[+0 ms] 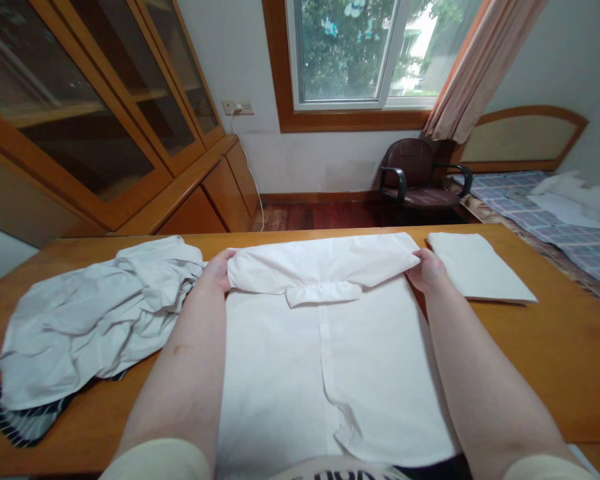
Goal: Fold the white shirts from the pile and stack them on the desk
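A white shirt [325, 360] lies flat on the wooden table [570, 347] in front of me, its far part folded back toward me with the sleeve cuff on top. My left hand [216, 270] grips the left end of that fold, fingers closed on the cloth. My right hand [427, 268] pinches the right end of the same fold. Both forearms run along the shirt's two sides.
A crumpled pile of white clothes [95, 313] lies at the left, over a dark striped garment [25, 417]. A folded white garment [475, 267] sits at the right. Beyond the table stand a wooden cabinet [105, 120], a dark armchair [420, 177] and a bed [565, 213].
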`<state>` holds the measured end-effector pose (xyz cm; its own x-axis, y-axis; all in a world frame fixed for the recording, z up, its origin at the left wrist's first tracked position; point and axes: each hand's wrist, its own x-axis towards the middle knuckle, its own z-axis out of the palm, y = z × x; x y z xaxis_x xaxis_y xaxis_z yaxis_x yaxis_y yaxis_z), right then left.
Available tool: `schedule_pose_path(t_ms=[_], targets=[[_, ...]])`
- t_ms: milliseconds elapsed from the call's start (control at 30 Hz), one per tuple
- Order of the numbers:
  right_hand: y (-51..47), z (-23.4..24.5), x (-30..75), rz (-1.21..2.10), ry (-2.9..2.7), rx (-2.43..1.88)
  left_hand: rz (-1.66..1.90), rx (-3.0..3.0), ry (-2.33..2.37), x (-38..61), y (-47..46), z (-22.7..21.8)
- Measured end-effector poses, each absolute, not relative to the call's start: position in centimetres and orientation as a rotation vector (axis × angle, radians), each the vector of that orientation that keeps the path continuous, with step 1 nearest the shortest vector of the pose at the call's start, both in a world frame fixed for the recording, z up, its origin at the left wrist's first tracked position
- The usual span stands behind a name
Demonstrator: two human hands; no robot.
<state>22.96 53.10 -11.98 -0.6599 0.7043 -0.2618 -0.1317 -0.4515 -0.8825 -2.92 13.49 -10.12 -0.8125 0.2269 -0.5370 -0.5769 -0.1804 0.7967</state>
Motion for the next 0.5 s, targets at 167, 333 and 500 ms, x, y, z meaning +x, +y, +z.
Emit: schedule_pose_path(t_ms=[167,333,500], targets=[[53.3,-11.4,24.3,2.209,-1.391,-1.075,1.989,-0.447,1.701,-1.1,12.3,-9.8],[51.7,-11.9,25.2,2.146,-1.366,-1.019,2.024,-0.434,1.725,1.4,11.4,-10.5],[51.0,-12.2,25.5,2.034,-1.317,-0.985,2.201,-0.425,1.690,2.2,11.4,-11.1]])
